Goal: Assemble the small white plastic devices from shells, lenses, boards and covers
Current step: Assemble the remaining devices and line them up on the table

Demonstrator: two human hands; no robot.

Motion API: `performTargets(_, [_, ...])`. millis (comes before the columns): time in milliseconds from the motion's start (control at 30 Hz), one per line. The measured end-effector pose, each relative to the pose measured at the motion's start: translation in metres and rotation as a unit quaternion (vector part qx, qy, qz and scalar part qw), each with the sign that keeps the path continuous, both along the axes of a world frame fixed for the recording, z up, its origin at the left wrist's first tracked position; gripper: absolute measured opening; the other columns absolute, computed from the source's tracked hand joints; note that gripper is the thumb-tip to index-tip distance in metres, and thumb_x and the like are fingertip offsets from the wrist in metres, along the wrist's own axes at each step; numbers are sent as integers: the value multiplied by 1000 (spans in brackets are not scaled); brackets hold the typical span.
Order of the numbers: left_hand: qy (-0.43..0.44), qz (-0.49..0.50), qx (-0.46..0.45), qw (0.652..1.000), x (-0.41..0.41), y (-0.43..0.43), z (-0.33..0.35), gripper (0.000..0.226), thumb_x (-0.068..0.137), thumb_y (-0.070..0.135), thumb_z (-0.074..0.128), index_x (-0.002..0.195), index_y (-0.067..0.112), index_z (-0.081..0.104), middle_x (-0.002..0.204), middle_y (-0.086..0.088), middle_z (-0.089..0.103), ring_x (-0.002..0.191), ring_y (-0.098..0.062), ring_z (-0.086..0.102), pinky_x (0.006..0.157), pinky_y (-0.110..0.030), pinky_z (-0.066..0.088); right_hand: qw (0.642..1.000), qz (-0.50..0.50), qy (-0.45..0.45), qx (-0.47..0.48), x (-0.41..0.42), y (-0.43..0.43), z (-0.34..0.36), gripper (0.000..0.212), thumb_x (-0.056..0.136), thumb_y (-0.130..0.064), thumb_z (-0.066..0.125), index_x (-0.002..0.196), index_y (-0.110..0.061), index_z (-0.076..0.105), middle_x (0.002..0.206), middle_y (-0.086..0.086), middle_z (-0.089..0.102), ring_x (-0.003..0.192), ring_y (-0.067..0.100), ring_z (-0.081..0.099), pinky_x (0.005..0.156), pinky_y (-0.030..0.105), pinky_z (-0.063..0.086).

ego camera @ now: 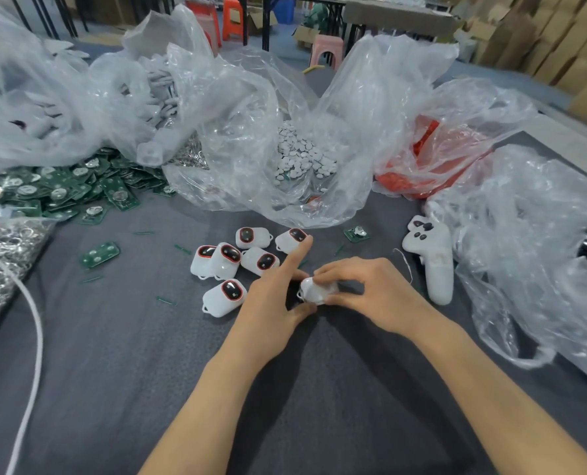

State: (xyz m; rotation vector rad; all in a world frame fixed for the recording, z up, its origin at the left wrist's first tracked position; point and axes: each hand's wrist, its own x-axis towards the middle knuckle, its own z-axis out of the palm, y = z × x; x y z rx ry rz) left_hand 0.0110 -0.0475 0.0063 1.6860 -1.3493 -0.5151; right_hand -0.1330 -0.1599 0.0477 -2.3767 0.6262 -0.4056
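Both hands meet over a small white plastic device (314, 292) at the middle of the grey table (120, 354). My left hand (273, 303) holds it from the left, its index finger stretched out straight. My right hand (367, 291) grips it from the right with curled fingers and covers most of it. Several assembled white devices with red-ringed dark lenses (232, 257) lie in a cluster just left of the hands. A heap of green boards (62, 190) lies at the far left, and a single green board (100, 255) lies apart.
Clear plastic bags ring the work spot: one with small white round covers (302, 156), one with red parts (429, 159), one at the right (542, 252). A white controller-shaped piece (434, 258) lies right of my hands. Metal rings (1, 248) and a white cable (33, 337) lie at left.
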Motion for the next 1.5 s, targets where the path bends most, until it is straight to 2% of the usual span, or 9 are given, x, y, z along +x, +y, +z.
performTargets(167, [-16,10,8,1000,0,2,2,72,79,14,76,139,34,43,105,22,64,103,4,55,87,-5,36,1000,7,15,-1,2,-2,1,30,76,-8,79,105,-11,74,108,-8,67,99,1,60,88,4,39])
performTargets(333, [-24,39,33,998,-1,3,4,25,81,25,75,104,26,64,104,13,67,101,-6,59,90,-28,45,1000,12,21,5,0,-7,1,31,75,-11,80,106,-14,74,113,-2,69,101,-5,58,91,3,37])
performTargets(467, [-18,49,24,998,-3,0,5,16,80,20,76,93,19,66,112,11,67,105,-8,59,92,-22,43,1000,13,8,27,-3,-7,-5,32,76,-8,79,108,-10,73,115,-2,68,106,-5,57,93,5,39])
performTargets(867, [-55,42,54,996,-3,-7,9,26,77,20,77,87,23,54,98,5,66,91,-12,53,74,-21,36,976,-46,-9,213,3,-6,-5,30,72,7,77,92,-16,73,109,3,70,97,14,68,93,26,52])
performTargets(1033, [-32,25,15,999,-5,-6,3,44,76,13,77,113,25,55,104,8,60,102,-11,55,91,-28,45,963,-87,-57,248,4,-3,-11,21,78,1,73,90,-17,71,91,8,73,83,15,67,87,31,52])
performTargets(1133, [-39,23,-22,999,-9,-3,-1,64,77,10,76,131,31,49,103,15,56,99,1,52,88,-13,40,966,-111,-69,224,4,2,-16,22,81,-5,73,96,-20,69,90,3,73,88,18,68,87,32,53])
performTargets(1233, [-42,37,-60,997,-7,-3,-2,53,77,12,77,124,28,57,100,17,56,97,6,53,83,-4,36,952,-113,-136,251,3,10,-16,21,78,1,74,89,-16,70,85,0,73,80,11,68,76,24,53])
performTargets(1367, [123,59,-102,985,-4,-2,4,19,84,18,71,89,35,67,88,9,71,86,-5,67,78,-20,52,913,-107,-248,306,7,19,-13,20,76,4,73,87,-12,70,85,2,74,79,13,69,74,23,56])
performTargets(1500, [219,46,-142,964,-7,0,9,9,89,31,62,94,35,68,92,5,73,85,-15,71,74,-30,58,907,-96,-284,297,15,25,-12,27,75,2,75,79,-24,70,86,0,74,84,16,70,79,31,57])
